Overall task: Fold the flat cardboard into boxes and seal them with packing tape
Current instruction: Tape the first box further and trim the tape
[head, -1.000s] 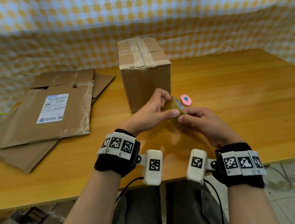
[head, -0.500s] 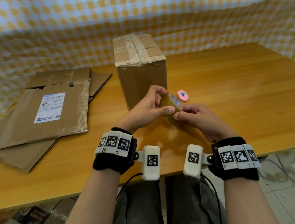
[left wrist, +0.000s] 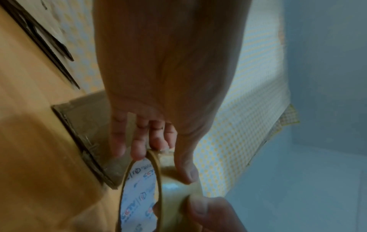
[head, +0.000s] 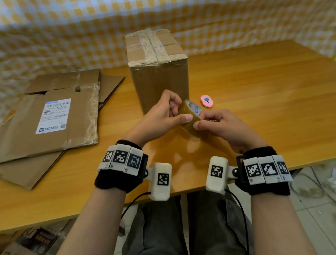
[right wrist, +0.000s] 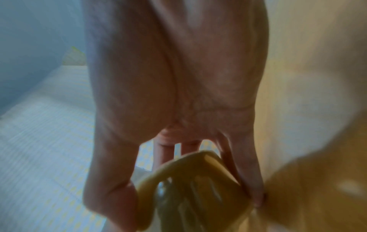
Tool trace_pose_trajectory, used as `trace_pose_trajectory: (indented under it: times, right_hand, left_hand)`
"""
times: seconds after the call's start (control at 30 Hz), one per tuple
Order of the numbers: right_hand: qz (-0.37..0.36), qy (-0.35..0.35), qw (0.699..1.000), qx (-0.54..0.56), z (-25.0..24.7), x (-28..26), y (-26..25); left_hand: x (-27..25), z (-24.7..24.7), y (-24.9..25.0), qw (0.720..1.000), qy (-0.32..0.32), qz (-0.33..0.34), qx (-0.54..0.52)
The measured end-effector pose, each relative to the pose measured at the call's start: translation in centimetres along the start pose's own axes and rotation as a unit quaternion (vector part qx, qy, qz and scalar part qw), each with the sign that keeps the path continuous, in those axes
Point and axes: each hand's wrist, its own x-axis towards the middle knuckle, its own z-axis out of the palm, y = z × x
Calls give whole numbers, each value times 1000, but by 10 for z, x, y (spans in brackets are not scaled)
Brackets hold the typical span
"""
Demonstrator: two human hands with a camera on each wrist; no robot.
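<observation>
A roll of brownish clear packing tape is held just above the table between both hands. My left hand grips its upper edge with the thumb on the outer face. My right hand pinches the roll's near side. In the left wrist view the roll shows its white printed core, with the left fingers curled over its rim. The right wrist view is blurred; the roll sits between thumb and fingers. A folded, taped cardboard box stands upright right behind the hands.
Flat cardboard sheets, one with a white shipping label, lie stacked at the table's left. A small pink cutter lies right of the box. A yellow checked cloth hangs behind the table. More cardboard lies on the floor lower left.
Both hands keep their hold on the tape roll in the same spot before the box. The fingers have shifted slightly around the roll.
</observation>
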Motion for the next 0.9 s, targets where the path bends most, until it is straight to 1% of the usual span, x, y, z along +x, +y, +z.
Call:
trace_pose_trajectory:
  times: [0.17,0.27,0.33,0.5,0.6,0.7,0.9]
  right_hand:
    - [-5,-12,1000,23,-1,-2,0]
    - [-8,-20,999,35,-2,-4,-1]
    - [-10,-22,999,40,-3,-5,-1]
    - [-3,-26,999,25,-4,-4,1]
    - [2,-28,999,23,-4,-4,2]
    - [2,-26,999,21,-4,-2,3]
    - [8,-29,999,25,-6,-2,4]
  left_hand:
    - [4,-5,4,997,62,27,37]
    - [7,-2,5,993,110,32,22]
    - [9,-3,4,992,125,28,10]
    - [14,-11,6,991,123,23,37]
    - [18,-13,9,989,115,35,90]
    - [21,-13,13,979,105,55,166]
    - [22,-13,14,951,94,111,272]
